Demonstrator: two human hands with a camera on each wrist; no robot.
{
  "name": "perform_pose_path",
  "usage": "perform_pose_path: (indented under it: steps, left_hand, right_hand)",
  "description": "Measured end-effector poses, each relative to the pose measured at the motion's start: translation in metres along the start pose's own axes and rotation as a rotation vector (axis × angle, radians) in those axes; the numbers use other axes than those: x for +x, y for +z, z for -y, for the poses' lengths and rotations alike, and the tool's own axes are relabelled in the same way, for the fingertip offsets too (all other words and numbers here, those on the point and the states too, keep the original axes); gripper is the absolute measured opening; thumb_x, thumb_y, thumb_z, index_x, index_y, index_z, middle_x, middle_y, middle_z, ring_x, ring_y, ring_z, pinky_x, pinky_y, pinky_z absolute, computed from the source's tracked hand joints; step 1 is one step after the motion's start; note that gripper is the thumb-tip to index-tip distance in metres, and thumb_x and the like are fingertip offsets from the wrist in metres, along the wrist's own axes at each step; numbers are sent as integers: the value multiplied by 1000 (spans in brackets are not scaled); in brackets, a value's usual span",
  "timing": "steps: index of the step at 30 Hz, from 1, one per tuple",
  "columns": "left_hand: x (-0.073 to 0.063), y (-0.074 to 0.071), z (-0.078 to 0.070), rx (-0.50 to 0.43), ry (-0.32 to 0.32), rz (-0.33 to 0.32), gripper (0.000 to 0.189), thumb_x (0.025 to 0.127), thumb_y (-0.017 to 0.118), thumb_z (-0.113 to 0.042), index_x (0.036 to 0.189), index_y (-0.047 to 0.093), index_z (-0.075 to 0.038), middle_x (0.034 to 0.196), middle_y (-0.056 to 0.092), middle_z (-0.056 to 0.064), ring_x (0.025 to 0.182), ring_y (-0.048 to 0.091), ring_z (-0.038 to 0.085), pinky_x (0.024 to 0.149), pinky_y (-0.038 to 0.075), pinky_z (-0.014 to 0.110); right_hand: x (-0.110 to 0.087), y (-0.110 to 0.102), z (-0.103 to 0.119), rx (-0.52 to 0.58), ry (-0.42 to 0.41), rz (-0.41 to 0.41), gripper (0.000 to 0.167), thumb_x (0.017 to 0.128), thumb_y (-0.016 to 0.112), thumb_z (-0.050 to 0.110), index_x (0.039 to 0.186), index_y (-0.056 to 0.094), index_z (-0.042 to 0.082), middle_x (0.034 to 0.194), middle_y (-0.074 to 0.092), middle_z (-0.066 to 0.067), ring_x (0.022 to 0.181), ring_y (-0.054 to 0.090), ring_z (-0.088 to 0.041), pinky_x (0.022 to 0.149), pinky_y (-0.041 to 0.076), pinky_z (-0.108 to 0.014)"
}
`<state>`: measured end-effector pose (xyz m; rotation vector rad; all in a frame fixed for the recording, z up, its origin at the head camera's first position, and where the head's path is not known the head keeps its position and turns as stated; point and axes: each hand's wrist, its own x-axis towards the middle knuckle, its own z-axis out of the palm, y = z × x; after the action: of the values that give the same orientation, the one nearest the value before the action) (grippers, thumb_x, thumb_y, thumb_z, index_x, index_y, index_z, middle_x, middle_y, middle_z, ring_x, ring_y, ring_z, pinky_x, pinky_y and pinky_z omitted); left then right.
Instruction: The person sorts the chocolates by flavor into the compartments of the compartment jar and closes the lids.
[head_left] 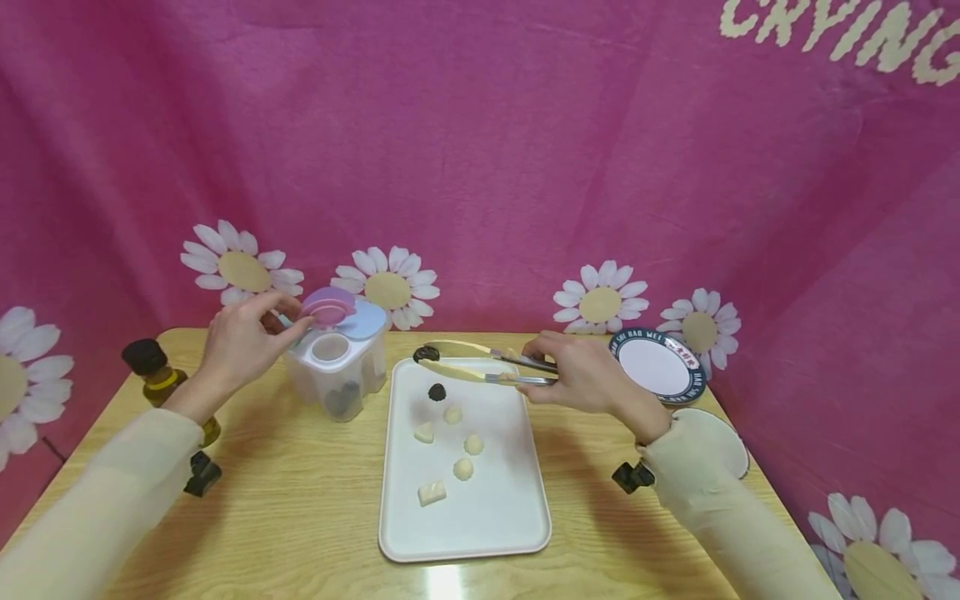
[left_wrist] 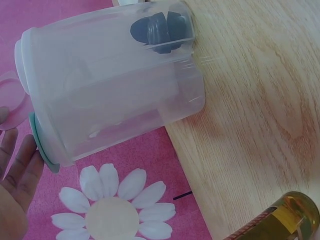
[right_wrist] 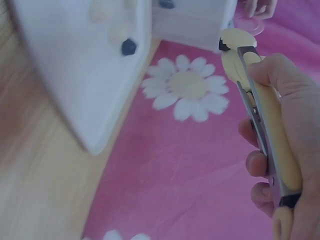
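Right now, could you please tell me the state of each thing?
Round pink plastic lid: raised open
Pale blue plastic lid: closed
Translucent plastic container: upright, dark pieces inside
Cream-and-silver tongs: tips around a dark piece
Yellow bottle: standing, black cap on
White rectangular tray: flat, cream pieces on it

Dark piece (head_left: 426, 353) between yellow-tipped tongs (head_left: 474, 373)

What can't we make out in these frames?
- Head: middle of the dark-capped bottle, behind the left arm.
- Head: part of the white round dish, behind the right sleeve.
- Right wrist: details of the pale pieces, blurred.
- Right wrist: dark piece's full shape, covered by the tongs.
- Left wrist: left hand, cut off by the left edge.
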<state>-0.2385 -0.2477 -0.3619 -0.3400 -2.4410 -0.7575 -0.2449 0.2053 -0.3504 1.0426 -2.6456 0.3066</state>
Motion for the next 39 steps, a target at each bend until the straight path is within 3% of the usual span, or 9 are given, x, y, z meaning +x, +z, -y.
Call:
perform_pose_path:
  steps: [14,22,31,39]
  left_hand:
    - [-1,1,-1,-1,6,-10,21,88,85,-16,103,75,-6,87,78,17,71,70,29,61,44,22]
    - [-1,0,0,11,22,-22,19,88,85,-15,102,75,-6,86,77,16,70,68,28,59,43,23]
    - [-1,1,0,11,20,-24,20,88,85,-15,102,75,-6,84,77,15,70,68,27,59,42,23]
    - [-1,1,1,7,36,-24,19,87,85,-14,101,75,-6,83,76,16,69,67,27,58,43,23]
  right_hand:
    - [49,-4,37,46,-107,-5,35,83,83,43,106,76,16,84,66,6,61,49,-4,52,36,-22]
    - [76,1,51,5,-146,24,38,86,80,47,111,76,19,91,72,5,65,54,-6,54,38,-24]
    - [95,9,61,-12,-188,31,40,87,80,47,117,76,21,93,73,6,69,60,-7,55,44,-28]
    - [104,15,62,-11,-171,51,42,86,81,48,116,77,20,95,74,7,71,61,-8,58,47,-30]
